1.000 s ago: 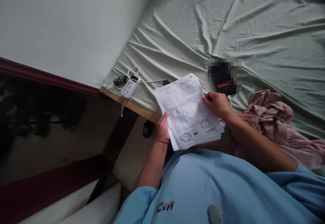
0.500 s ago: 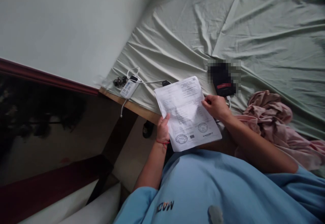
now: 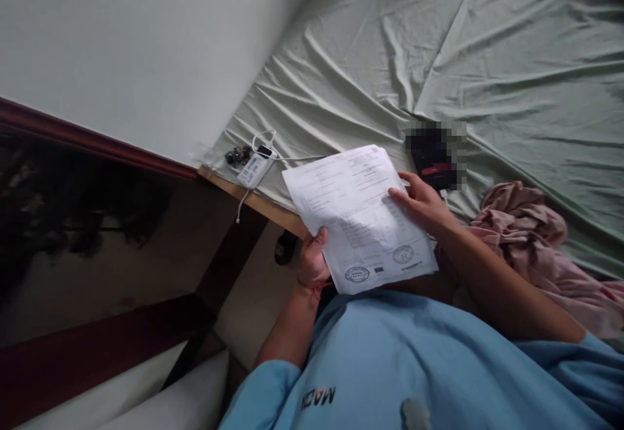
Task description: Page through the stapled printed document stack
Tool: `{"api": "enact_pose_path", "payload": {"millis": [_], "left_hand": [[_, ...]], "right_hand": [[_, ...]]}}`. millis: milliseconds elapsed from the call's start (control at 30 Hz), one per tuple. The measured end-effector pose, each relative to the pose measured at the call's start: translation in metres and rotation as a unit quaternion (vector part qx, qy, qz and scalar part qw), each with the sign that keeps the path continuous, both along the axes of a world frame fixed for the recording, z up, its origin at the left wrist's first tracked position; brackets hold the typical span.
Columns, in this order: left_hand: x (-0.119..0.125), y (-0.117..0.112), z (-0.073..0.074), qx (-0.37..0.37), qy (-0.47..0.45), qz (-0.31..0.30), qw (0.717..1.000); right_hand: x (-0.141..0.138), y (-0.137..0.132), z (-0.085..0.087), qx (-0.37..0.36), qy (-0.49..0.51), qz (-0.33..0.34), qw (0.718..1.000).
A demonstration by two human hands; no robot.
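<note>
white printed sheets, a stack of papers with round stamps near the bottom, are being held up over the bed's edge, in front of the blue shirt. left hand is gripping the lower left edge, thumb curling over the front. right hand is pinching the right edge, fingers lying on the top sheet. pale green bed sheet is lying rumpled behind, with a dark blurred item just beyond the papers, a white charger and cable near the corner, and pink cloth bunching beside the right forearm.

Papers now squared into 1 stack; right hand slid onto the page.
</note>
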State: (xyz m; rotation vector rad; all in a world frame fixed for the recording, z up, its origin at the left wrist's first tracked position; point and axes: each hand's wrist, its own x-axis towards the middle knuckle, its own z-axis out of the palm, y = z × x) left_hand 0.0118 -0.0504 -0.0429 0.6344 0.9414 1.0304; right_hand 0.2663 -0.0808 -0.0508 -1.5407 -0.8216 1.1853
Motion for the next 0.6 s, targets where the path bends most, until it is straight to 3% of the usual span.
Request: {"api": "enact_pose_path", "payload": {"millis": [67,133,267,400,600], "left_hand": [[0.003,0.002,0.001,-0.007,-0.004,0.004,1.0],[0.007,0.003,0.002,-0.037,-0.002,0.0,0.999],[0.013,0.008,0.001,-0.093,0.025,-0.029,0.995],[0.007,0.017,0.002,-0.088,0.061,-0.016,0.994],[-0.016,0.015,0.002,-0.073,0.08,-0.024,0.994]], "right_hand": [[0.0,-0.002,0.004,-0.031,0.152,0.011,0.988],[-0.001,-0.003,0.006,-0.064,0.235,0.016,0.97],[-0.005,-0.004,0.003,-0.076,0.251,-0.007,0.965],[-0.011,-0.002,-0.003,-0.042,0.254,-0.054,0.965],[-0.014,-0.007,-0.008,-0.071,0.301,0.072,0.948]]}}
